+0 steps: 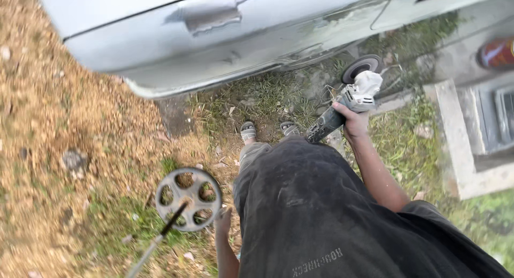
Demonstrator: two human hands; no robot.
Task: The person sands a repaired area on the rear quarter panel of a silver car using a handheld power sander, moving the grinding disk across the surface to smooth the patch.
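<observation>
Head view: right hand (354, 120) is closed around the body of an angle grinder (350, 99), fingers wrapped tight, arm stretched fwd and slightly bent at elbow. Grinder tilts up, its disc (362, 67) just under the lower edge of the car door panel (225, 39), w/ a dented, sanded patch higher on that panel. Left hand (221, 222) hangs low at the person's side, fingers loosely spread, holding nothing, just beside a spoked metal wheel on a rod (188, 198), well below the car panel. Sandalled feet (267, 130) on grass near panel's edge.
</observation>
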